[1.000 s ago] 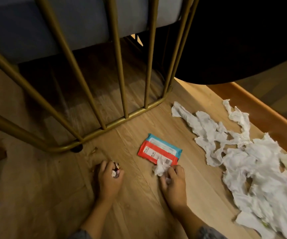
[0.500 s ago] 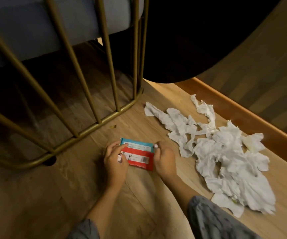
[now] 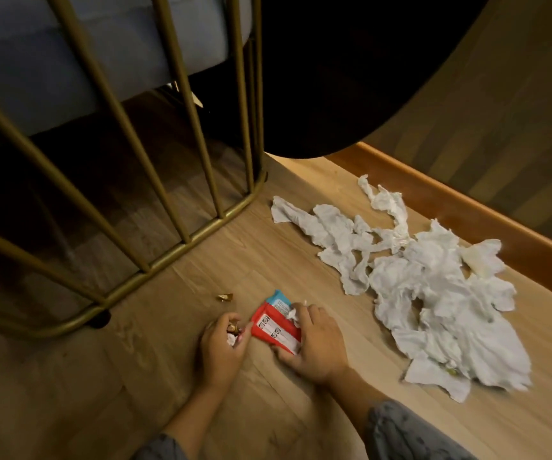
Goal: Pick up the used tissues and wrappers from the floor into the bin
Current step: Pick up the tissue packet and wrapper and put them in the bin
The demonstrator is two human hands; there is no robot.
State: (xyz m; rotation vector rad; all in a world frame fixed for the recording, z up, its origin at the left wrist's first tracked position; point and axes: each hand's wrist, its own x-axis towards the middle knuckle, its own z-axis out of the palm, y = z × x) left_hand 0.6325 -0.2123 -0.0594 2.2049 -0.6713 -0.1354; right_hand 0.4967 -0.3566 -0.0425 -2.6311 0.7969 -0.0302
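Observation:
A red and blue wrapper (image 3: pixel 273 327) lies on the wooden floor. My right hand (image 3: pixel 314 346) grips its right edge, thumb under the near corner, with a small white tissue scrap (image 3: pixel 293 314) tucked under the fingers. My left hand (image 3: pixel 221 343) sits just left of the wrapper, fingers curled round small scraps of foil and tissue (image 3: pixel 233 332). A large heap of crumpled white tissues (image 3: pixel 427 293) spreads over the floor to the right. A tiny gold foil scrap (image 3: pixel 225 297) lies beyond my left hand. No bin is in view.
A gold metal frame (image 3: pixel 181 250) with slanted bars stands on the floor to the left and behind, under a grey cushion (image 3: pixel 69 61). A dark round shape (image 3: pixel 351 78) overhangs the top. A wooden skirting board (image 3: pixel 467 214) runs along the right.
The wrapper's near edge has come up off the floor in my right hand. My left hand has drawn back off the wrapper's left edge. The view has shifted left.

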